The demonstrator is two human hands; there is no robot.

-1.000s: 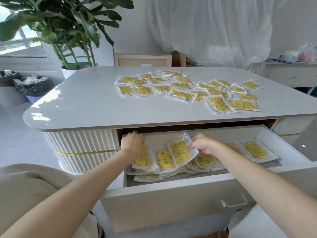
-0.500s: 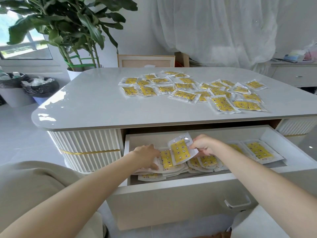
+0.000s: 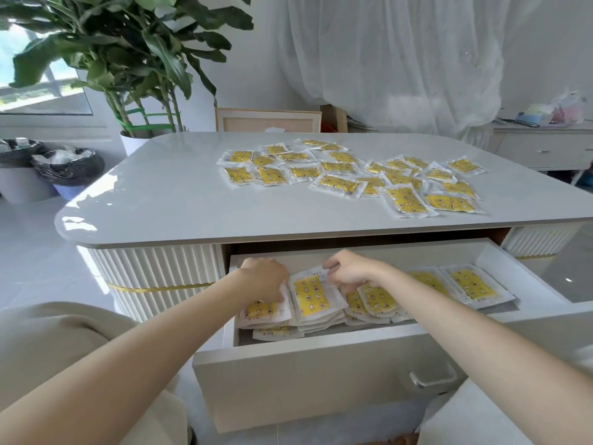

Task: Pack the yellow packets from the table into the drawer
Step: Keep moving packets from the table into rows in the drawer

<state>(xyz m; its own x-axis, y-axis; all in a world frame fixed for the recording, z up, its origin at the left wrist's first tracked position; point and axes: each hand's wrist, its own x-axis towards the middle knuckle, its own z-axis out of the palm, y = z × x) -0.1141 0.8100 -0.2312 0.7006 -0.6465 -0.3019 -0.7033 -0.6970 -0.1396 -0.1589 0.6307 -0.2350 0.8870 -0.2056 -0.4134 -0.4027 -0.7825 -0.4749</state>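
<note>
spreading across the frame, a glossy grey desk (image 3: 167, 200) with rounded corners, its drawer (image 3: 321, 374) pulled out in front. scattered over the far right part of the desk top, many yellow packets (image 3: 337, 184), some overlapping. stacked in the drawer's left half, more packets (image 3: 375, 300), with two lying flat toward its right end. reaching into the drawer, both bare hands: left hand (image 3: 266, 281) palm down, fingers curled onto the leftmost stack; right hand (image 3: 353, 271) pinching the top edge of one packet (image 3: 311, 297) lying tilted on the next stack. standing behind the desk's left corner, a potted plant (image 3: 128, 59).
</note>
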